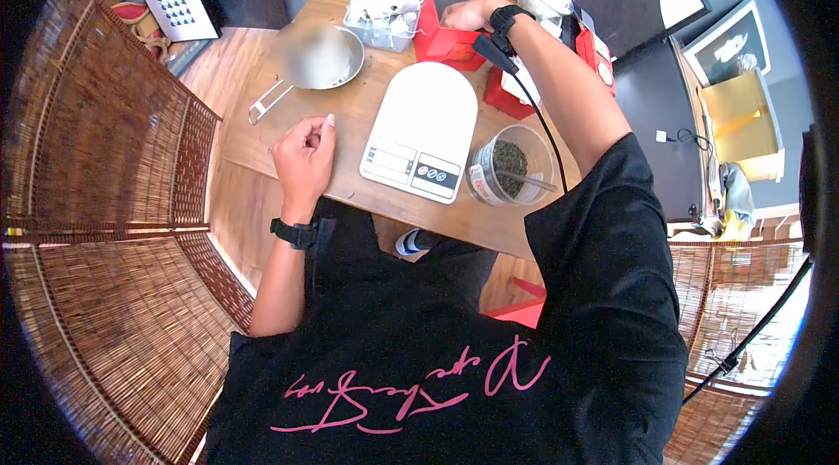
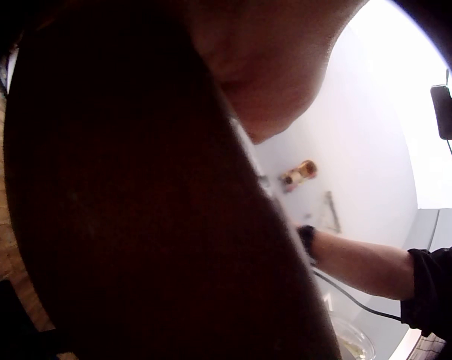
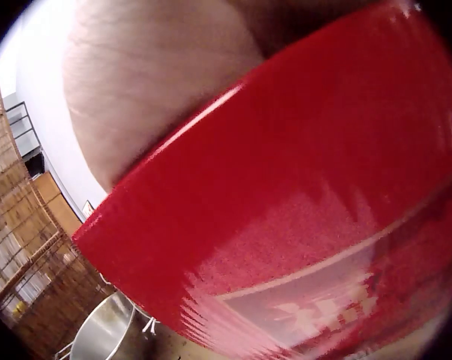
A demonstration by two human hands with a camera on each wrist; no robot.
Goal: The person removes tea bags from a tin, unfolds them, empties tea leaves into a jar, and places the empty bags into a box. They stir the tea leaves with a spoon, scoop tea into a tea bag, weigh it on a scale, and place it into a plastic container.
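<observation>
Across the wooden surface (image 1: 350, 128), the setting out is looking done, and the reach into the box is looking unfinished; how much is left, the views aren't showing. The white scale (image 1: 423, 111) is lying mid-surface towards the near edge, with the metal pan (image 1: 353, 58) sitting by the left edge. Towards the far right corner, the red box (image 1: 444, 47) is standing right around the right hand (image 1: 469, 14), whose fingers are dipping inside, their grip hidden. The tub (image 1: 483, 181) is waiting beside the scale, not on it, holding dried leaves (image 1: 509, 156). And the left hand (image 1: 303, 156) is resting near the near edge, fingers loosely curled, gripping nothing visible.
</observation>
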